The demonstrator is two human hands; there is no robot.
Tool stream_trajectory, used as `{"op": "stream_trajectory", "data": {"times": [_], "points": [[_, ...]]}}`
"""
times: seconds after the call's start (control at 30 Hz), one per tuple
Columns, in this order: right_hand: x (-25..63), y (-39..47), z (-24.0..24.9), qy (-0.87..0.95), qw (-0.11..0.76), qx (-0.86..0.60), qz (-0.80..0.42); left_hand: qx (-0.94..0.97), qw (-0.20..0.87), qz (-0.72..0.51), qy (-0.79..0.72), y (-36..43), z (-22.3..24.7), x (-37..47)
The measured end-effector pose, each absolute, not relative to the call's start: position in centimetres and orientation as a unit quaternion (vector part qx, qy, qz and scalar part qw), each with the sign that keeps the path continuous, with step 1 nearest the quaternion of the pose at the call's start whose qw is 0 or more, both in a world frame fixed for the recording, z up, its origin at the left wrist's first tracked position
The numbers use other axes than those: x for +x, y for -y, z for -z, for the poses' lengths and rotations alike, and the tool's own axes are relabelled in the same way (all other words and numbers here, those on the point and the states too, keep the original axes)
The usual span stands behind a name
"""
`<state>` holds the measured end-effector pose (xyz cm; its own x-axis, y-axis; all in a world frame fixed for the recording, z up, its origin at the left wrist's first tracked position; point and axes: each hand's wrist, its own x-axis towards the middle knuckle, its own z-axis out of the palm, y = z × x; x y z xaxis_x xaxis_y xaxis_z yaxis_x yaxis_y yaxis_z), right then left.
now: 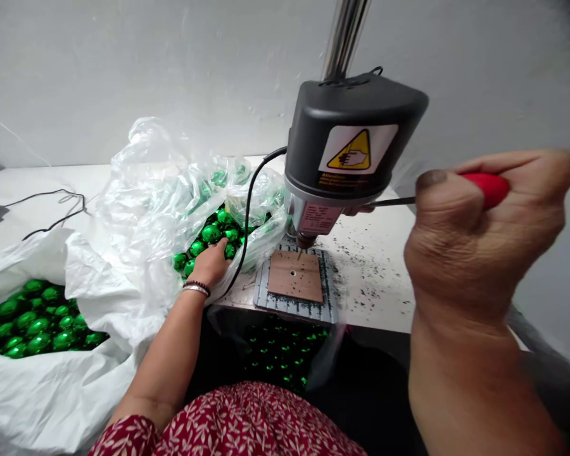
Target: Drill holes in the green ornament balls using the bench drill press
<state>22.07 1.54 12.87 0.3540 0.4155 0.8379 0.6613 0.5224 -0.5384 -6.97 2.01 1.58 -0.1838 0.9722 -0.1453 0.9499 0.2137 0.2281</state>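
Note:
My right hand is wrapped round the red knob at the end of a drill press lever. On the left, my left hand reaches into a clear plastic bag of shiny green balls. Its fingers are closed about a green ball at the bag's mouth, partly hidden by the hand. The drill press stands between my hands. Under its chuck lies a square brown board with a small hole, on the grey slotted base.
A white sack at the left holds more green balls. Below the table edge, further green balls lie in a bag near my lap. Dark shavings litter the white table. A black cable loops beside my left hand.

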Motion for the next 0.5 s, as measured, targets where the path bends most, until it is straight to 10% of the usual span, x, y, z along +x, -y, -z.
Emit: {"op": "stream_trajectory", "data": {"times": [0.17,0.5], "points": [[22.1,-1.5,-12.9,0.558,0.667,-0.488,0.076,0.573,0.135,-0.240,-0.772,-1.3,-2.1,-7.7],[21.7,-1.1,-13.2,0.556,0.678,-0.479,0.049,0.359,0.588,-0.549,-0.474,3.8,-4.7,-4.6]]}}
